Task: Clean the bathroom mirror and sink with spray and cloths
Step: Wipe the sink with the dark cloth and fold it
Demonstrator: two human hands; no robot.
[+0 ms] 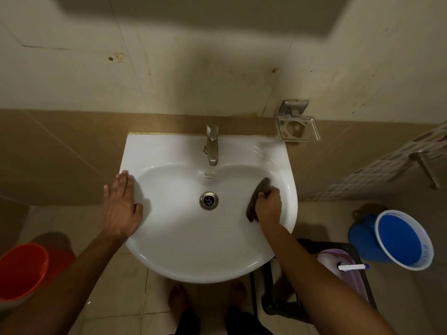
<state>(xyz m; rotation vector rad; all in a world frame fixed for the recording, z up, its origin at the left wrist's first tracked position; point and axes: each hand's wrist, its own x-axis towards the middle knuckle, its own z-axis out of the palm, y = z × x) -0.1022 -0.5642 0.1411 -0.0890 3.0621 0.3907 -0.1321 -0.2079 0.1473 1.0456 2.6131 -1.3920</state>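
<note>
A white wall-mounted sink (193, 257) fills the middle of the view, with a metal tap (212, 146) at its back and a metal drain (209, 201) in the bowl. My right hand (269, 205) grips a dark brown cloth (259, 189) and presses it against the bowl's right inner wall. My left hand (121, 204) lies flat with straight fingers on the sink's left rim. No mirror or spray bottle is in view.
A metal soap holder (298, 128) hangs on the wall right of the tap. On the floor are an orange bucket (21, 269) at left and a blue bucket (401, 240) at right. A dark stool (314, 247) holds a pale cloth (338, 259) and a white-and-blue object (353, 267).
</note>
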